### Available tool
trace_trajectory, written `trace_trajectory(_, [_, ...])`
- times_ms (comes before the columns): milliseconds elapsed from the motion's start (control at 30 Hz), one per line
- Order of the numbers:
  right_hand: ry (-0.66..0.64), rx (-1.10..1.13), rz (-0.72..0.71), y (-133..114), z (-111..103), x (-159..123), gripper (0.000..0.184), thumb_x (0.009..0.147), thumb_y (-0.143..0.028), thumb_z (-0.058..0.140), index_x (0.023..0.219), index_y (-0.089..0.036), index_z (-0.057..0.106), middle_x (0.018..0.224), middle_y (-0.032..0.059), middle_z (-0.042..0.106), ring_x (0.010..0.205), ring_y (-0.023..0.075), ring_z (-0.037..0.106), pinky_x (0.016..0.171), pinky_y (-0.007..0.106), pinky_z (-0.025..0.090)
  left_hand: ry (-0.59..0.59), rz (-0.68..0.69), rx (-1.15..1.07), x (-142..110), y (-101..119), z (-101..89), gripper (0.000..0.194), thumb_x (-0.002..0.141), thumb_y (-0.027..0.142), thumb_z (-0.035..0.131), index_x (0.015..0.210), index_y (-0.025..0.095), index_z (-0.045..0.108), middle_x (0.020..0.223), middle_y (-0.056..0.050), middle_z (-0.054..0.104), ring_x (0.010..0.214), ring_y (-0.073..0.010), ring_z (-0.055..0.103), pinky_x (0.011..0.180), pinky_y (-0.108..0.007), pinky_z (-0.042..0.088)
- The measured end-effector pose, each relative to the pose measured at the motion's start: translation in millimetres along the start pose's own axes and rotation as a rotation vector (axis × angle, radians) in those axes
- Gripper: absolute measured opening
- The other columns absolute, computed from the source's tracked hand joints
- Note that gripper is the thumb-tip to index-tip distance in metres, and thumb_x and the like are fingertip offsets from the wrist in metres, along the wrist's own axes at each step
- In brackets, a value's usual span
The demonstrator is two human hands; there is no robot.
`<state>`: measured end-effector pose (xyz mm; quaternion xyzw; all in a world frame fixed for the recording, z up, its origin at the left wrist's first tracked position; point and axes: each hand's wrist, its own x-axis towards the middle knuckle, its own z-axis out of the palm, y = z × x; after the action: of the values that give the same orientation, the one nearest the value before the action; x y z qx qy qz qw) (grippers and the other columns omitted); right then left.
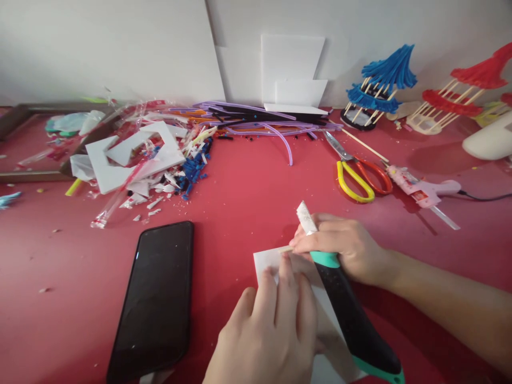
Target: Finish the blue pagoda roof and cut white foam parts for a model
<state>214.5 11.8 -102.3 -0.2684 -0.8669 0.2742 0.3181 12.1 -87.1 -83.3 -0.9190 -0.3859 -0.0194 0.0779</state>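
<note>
My left hand (pixel 270 330) presses its fingers flat on a white foam sheet (pixel 264 264) lying on the red table (pixel 248 197). My right hand (pixel 344 248) is closed around a knife (pixel 352 314) with a black and teal handle. Its blade, covered in white, pokes out above my fingers. The right fingertips also touch a thin wooden stick (pixel 285 249) at the sheet's top edge.
A black phone (pixel 158 298) lies left of the sheet. Behind are scissors (pixel 356 173), a pink glue gun (pixel 424 191) with its cord, foam scraps and blue bits (pixel 136 154), purple tubes (pixel 260 125), white boards against the wall, and blue (pixel 380 85) and red (pixel 460 93) stick models.
</note>
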Motion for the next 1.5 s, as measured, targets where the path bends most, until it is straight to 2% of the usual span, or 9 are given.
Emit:
trace_trajectory(367, [-0.014, -0.034, -0.033, 2.9, -2.8, -4.3, 0.021, 0.094, -0.011, 0.058, 0.106, -0.021, 0.07, 0.095, 0.0052, 0.074, 0.09, 0.0172, 0.067, 0.079, 0.031, 0.059, 0.034, -0.09, -0.083, 0.9, 8.3, 9.2, 0.047, 0.092, 0.039, 0.058, 0.134, 0.016, 0.059, 0.139, -0.019, 0.059, 0.109, -0.0351, 0.067, 0.066, -0.043, 0.064])
trace_trajectory(567, [-0.02, -0.03, -0.057, 3.5, -3.3, -4.3, 0.02, 0.093, -0.011, 0.06, 0.107, -0.022, 0.069, 0.099, 0.0051, 0.073, 0.092, 0.0171, 0.066, 0.08, 0.032, 0.058, -0.013, -0.01, -0.025, 5.1, -0.9, -1.3, 0.045, 0.094, 0.032, 0.055, 0.134, 0.01, 0.057, 0.135, -0.019, 0.063, 0.102, -0.0339, 0.069, 0.056, -0.039, 0.061])
trace_trajectory(700, [-0.024, 0.005, -0.07, 5.8, -9.3, -4.3, 0.019, 0.095, -0.011, 0.057, 0.104, -0.021, 0.069, 0.102, 0.006, 0.073, 0.097, 0.0166, 0.067, 0.085, 0.032, 0.058, -0.038, 0.032, 0.015, 6.3, -5.4, -6.6, 0.047, 0.101, 0.039, 0.041, 0.133, 0.009, 0.056, 0.135, -0.019, 0.063, 0.105, -0.0324, 0.068, 0.06, -0.038, 0.061])
trace_trajectory(800, [0.018, -0.015, -0.065, 8.3, -15.0, -4.2, 0.018, 0.091, -0.011, 0.063, 0.102, -0.024, 0.069, 0.1, 0.0045, 0.073, 0.096, 0.0175, 0.069, 0.087, 0.034, 0.058, -0.02, 0.036, 0.024, 4.7, -5.6, -5.5, 0.041, 0.101, 0.031, 0.041, 0.134, 0.011, 0.055, 0.134, -0.017, 0.063, 0.112, -0.0298, 0.065, 0.067, -0.037, 0.061])
trace_trajectory(967, [0.236, 0.099, 0.186, 9.8, -20.3, 0.5, 0.016, 0.084, -0.023, 0.074, 0.097, -0.027, 0.066, 0.09, 0.0011, 0.074, 0.086, 0.0194, 0.071, 0.083, 0.036, 0.058, 0.017, 0.078, 0.028, -1.0, -4.3, 3.8, 0.047, 0.099, 0.035, 0.047, 0.134, 0.005, 0.051, 0.136, -0.023, 0.06, 0.122, -0.0331, 0.061, 0.08, -0.037, 0.061])
trace_trajectory(1100, [0.168, 0.366, 0.401, 7.8, -22.1, 3.3, 0.026, 0.093, -0.047, 0.061, 0.103, -0.025, 0.067, 0.086, 0.0031, 0.075, 0.083, 0.0195, 0.071, 0.075, 0.033, 0.056, 0.072, 0.083, 0.045, -2.6, -4.0, 9.1, 0.053, 0.102, 0.044, 0.038, 0.134, 0.002, 0.049, 0.136, -0.026, 0.058, 0.123, -0.0334, 0.06, 0.084, -0.036, 0.06])
trace_trajectory(1200, [0.136, 0.398, 0.504, 4.7, -23.8, 2.9, 0.038, 0.096, -0.055, 0.051, 0.111, -0.026, 0.071, 0.079, 0.0018, 0.071, 0.077, 0.0174, 0.068, 0.074, 0.033, 0.053, 0.106, 0.061, 0.033, -0.6, -4.5, 9.5, 0.052, 0.102, 0.045, 0.037, 0.131, 0.004, 0.051, 0.132, -0.023, 0.062, 0.121, -0.032, 0.062, 0.088, -0.035, 0.059])
trace_trajectory(1400, [0.189, 0.072, 0.241, 1.9, -24.0, 3.8, 0.04, 0.091, -0.055, 0.059, 0.116, -0.028, 0.074, 0.092, 0.0036, 0.053, 0.084, 0.0164, 0.057, 0.082, 0.035, 0.049, 0.167, 0.063, 0.017, 3.7, -5.0, 11.4, 0.051, 0.102, 0.044, 0.038, 0.125, 0.002, 0.055, 0.126, -0.023, 0.067, 0.124, -0.0356, 0.06, 0.094, -0.038, 0.056])
trace_trajectory(1500, [0.196, 0.034, 0.243, 3.0, -22.9, 4.1, 0.039, 0.094, -0.057, 0.053, 0.106, -0.03, 0.078, 0.1, 0.0048, 0.048, 0.09, 0.0175, 0.056, 0.088, 0.038, 0.049, 0.177, 0.049, 0.014, 4.8, -4.5, 11.7, 0.051, 0.103, 0.044, 0.035, 0.125, 0.003, 0.054, 0.127, -0.022, 0.066, 0.124, -0.0352, 0.06, 0.092, -0.038, 0.056])
